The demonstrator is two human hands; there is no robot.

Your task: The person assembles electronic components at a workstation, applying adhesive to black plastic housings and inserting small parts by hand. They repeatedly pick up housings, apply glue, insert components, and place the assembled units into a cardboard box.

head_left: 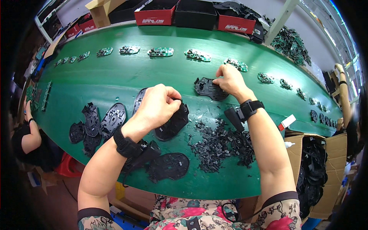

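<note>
My left hand is closed in a pinch just above a black plastic shell, covering its upper left part. What sits between thumb and finger is too small or hidden to name. Farther off to the right, my right hand has thumb and fingers closed at the edge of another black plastic shell, which lies on the green work surface. A heap of small black plastic parts spreads between my forearms. Near the table's front edge lies one more black shell.
Several black shells lie left of my left arm. Green circuit boards form a row across the green belt. Red and black boxes line the back. A carton of black parts stands at right; other people work at both ends.
</note>
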